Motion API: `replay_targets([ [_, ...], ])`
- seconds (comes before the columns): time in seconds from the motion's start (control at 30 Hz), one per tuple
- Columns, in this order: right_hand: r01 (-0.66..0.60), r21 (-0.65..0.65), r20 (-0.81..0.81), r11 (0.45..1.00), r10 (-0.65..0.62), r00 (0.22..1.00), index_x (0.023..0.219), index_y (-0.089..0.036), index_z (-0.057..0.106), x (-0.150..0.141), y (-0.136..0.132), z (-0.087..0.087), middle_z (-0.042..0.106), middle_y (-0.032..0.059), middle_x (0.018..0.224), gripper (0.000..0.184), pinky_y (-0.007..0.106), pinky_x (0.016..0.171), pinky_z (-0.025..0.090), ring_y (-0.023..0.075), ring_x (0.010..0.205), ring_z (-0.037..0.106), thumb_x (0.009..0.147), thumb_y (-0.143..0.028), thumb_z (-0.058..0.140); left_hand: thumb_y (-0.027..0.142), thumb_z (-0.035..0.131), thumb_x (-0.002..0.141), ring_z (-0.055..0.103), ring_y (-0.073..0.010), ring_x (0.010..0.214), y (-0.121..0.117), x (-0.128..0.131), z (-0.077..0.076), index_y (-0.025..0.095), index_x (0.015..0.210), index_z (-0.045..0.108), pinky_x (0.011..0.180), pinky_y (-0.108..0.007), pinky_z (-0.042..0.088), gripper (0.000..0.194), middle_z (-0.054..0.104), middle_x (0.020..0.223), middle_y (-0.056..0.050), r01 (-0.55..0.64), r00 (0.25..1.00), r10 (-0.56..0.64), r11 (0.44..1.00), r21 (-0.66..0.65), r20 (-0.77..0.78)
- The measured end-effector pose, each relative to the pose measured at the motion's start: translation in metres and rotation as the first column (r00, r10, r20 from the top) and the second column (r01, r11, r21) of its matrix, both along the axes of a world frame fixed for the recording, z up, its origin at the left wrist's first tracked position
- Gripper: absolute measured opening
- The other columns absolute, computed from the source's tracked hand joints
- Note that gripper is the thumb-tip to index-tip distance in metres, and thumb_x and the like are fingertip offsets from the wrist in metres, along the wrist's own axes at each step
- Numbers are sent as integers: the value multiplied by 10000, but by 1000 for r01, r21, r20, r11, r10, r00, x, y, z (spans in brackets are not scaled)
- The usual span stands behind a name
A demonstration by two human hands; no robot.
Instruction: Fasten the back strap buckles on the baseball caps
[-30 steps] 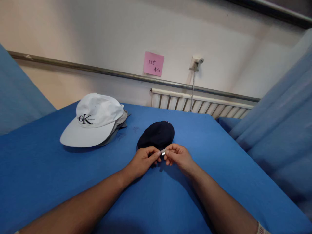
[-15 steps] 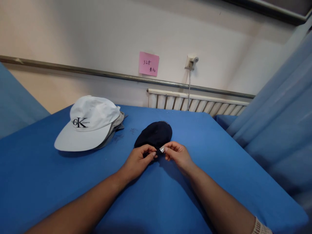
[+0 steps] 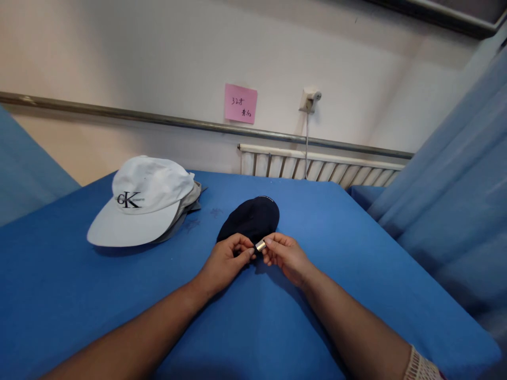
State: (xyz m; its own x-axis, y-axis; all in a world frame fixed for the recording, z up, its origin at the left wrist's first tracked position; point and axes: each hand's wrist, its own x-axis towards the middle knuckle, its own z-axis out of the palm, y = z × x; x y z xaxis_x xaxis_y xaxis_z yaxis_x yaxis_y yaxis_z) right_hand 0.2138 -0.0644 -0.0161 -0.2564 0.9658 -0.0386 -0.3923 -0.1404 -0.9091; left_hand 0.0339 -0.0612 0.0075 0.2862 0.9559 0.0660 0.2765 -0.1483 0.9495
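A dark navy cap (image 3: 251, 217) lies on the blue-covered table in front of me, its back strap toward me. My left hand (image 3: 230, 258) is closed, thumb and fingers pinching the strap at the cap's near edge. Just right of it, my right hand (image 3: 285, 254) pinches a small silver metal buckle (image 3: 260, 245) on that strap between thumb and fingertips. The two hands nearly meet, and the strap's end is mostly hidden by fingers.
Stacked caps stand at the left, a white cap (image 3: 148, 198) with a black CK logo on top. Behind the blue table (image 3: 253, 327) are a white radiator (image 3: 285, 164), a metal rail (image 3: 170, 122), a plugged-in cord (image 3: 307, 142) and a pink note (image 3: 240, 104). Blue curtains (image 3: 455, 184) hang at the right.
My right hand has shifted and turned slightly, and the silver buckle has tilted and now shows more of its face. The left hand and the cap stay nearly in place.
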Motion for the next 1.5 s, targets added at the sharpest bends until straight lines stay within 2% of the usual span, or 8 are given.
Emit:
replay_targets([
  [0.2,-63,-10,14,998,63,998,822,-155,668,-3,0,-5,643,4,676,305,223,507,418,91,530,575,756,-431,780,340,635,783,629,-162,711,0,0,-3,186,853,603,676,-289,491,173,666,755,-4,15,1000,-15,1000,22,13],
  [0.53,38,7,26,999,-38,999,790,-164,638,0,1,-1,651,-7,635,325,222,506,421,94,511,576,712,-432,805,344,582,845,668,-199,804,-1,-6,8,194,960,635,765,-339,505,197,722,862,-33,64,979,-30,984,166,-200],
  [0.77,36,23,69,999,-37,997,767,-169,639,0,1,-1,652,-5,645,320,223,508,416,92,513,576,713,-444,794,277,611,819,673,-215,974,-3,-5,4,223,1108,646,886,-351,506,296,733,1031,-34,107,978,-69,976,189,-198],
  [1.13,11,43,140,999,-17,990,754,-168,630,-2,1,-6,644,-13,623,343,221,502,423,91,500,573,716,-475,778,267,629,799,687,-215,897,-4,-4,1,231,993,705,786,-313,507,212,751,981,-32,93,927,12,961,259,-376],
  [1.3,38,22,122,999,-41,992,755,-170,633,1,2,-7,645,-12,629,321,218,501,416,87,497,568,718,-449,787,280,616,822,687,-218,930,-4,-5,3,235,1021,699,840,-333,507,221,752,1006,-30,94,933,12,957,275,-361],
  [1.5,-22,12,154,1000,19,988,791,-161,668,-1,0,-7,649,-5,631,312,217,498,421,91,503,578,730,-444,784,259,614,814,688,-228,932,-6,-4,6,236,1007,711,865,-352,509,218,757,1004,-32,108,941,-12,957,268,-339],
])
